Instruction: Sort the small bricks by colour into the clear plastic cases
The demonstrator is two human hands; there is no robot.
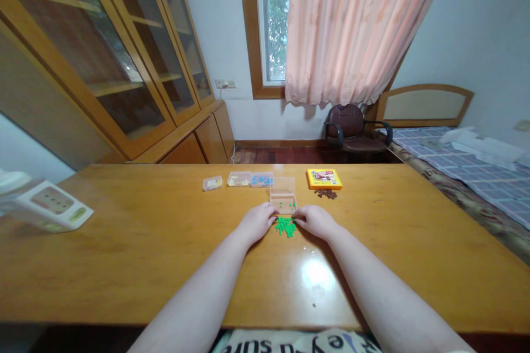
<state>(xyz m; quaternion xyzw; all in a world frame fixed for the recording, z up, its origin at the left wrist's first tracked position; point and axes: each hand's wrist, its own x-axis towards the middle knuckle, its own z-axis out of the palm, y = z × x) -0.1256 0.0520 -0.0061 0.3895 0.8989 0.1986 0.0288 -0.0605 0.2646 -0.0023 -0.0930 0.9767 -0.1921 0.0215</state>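
A small heap of bright green plastic pieces [285, 226] lies on the table, between the fingertips of my two hands. Just behind it stands a clear plastic box [284, 210], its lid raised at the back and a few green pieces inside. My left hand [259, 220] is at the left edge of the heap, near the box's front left corner, fingers curled together. On the other side my right hand [317, 220] mirrors it, fingers closed close to the box's front right corner. Whatever either hand pinches is too small to make out.
Further back are a clear box of pale pieces [239, 179], one of blue pieces [261, 180] and a small clear case [212, 183]. Brown pieces [326, 194] lie before a yellow box [324, 178]. A white appliance [52, 204] stands far left on the wooden table [165, 265].
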